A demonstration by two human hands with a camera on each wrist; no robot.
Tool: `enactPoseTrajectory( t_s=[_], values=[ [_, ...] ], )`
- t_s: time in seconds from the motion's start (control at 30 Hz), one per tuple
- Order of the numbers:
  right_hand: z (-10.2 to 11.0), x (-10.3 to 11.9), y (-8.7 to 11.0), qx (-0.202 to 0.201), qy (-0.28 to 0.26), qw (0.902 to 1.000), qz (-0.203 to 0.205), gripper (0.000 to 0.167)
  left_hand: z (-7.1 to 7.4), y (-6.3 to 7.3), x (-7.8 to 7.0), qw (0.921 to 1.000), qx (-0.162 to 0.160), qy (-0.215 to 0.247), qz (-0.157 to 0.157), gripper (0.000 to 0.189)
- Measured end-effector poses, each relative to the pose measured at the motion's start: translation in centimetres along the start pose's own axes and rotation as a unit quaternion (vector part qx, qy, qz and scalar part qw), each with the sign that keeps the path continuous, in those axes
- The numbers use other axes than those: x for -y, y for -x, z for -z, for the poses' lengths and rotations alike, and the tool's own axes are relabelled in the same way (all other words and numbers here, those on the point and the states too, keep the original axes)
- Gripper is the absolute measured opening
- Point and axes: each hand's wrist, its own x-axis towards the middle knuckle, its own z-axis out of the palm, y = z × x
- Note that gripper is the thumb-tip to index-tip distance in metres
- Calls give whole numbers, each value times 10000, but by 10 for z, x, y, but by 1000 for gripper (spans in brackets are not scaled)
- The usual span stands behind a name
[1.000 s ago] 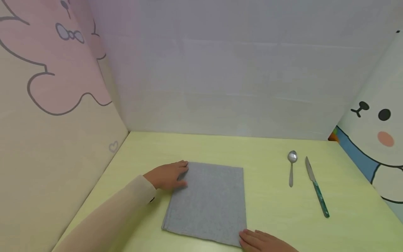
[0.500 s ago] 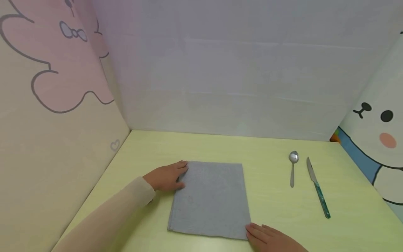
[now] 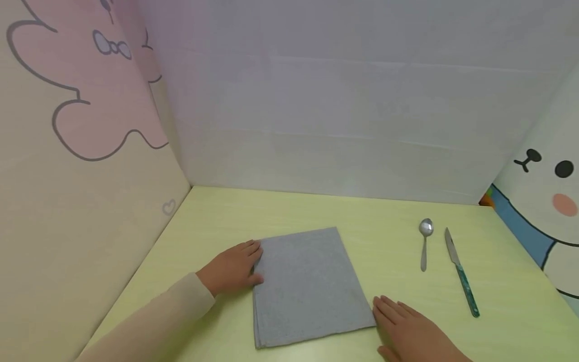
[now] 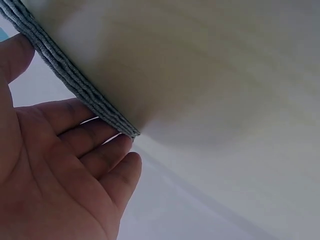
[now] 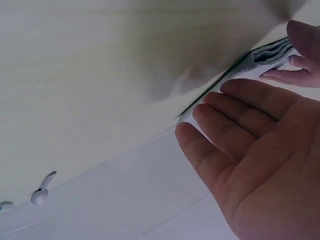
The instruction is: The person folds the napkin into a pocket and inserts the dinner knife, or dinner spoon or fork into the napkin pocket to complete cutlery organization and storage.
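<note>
A folded grey cloth (image 3: 312, 286) lies flat on the table, turned slightly at an angle. Its stacked layers show along the edge in the left wrist view (image 4: 75, 80). My left hand (image 3: 235, 266) rests along the cloth's left edge near the far left corner, fingers fairly straight and touching the layered side. At the near right corner, the fingertips of my right hand (image 3: 411, 327) press against the cloth's edge, with the fingers extended side by side. In the right wrist view the right palm (image 5: 270, 155) faces the camera and holds nothing.
To the right of the cloth lie a metal spoon (image 3: 425, 241) and a knife with a green handle (image 3: 461, 274). The pale yellow table (image 3: 226, 206) meets a white back wall (image 3: 316, 115), with cartoon-printed panels (image 3: 90, 125) at both sides.
The cloth has turned counterclockwise, its near right corner moving away and to the right. My right hand moved with that corner; my left hand shifted slightly toward me.
</note>
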Motion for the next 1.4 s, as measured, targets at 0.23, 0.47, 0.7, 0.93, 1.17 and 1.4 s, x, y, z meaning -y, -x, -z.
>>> enactPoseTrajectory(
  t_s=[0.23, 0.47, 0.7, 0.93, 1.17, 1.4],
  values=[
    [-4, 16, 3, 12, -460, 9981, 407, 95, 0, 5, -2, 9998, -144, 27, -100, 77],
    [-6, 19, 2, -20, -185, 9983, 544, 95, 1, 7, 1, 9997, -144, 181, -76, 76],
    [-1, 11, -2, 165, 121, 9994, 284, 77, -2, 11, -1, 9994, -131, 324, -23, 75],
    [10, -1, -11, -274, 92, 9993, -233, 63, -2, 19, -8, 9996, -234, 140, 19, 74],
    [19, -24, -30, -604, -188, 9968, -481, 59, -5, 32, -25, 9995, -182, 215, 144, 76],
    [31, -59, -65, -757, -419, 9951, -486, 56, -4, 47, -44, 9989, -401, 225, -115, 73]
  ],
)
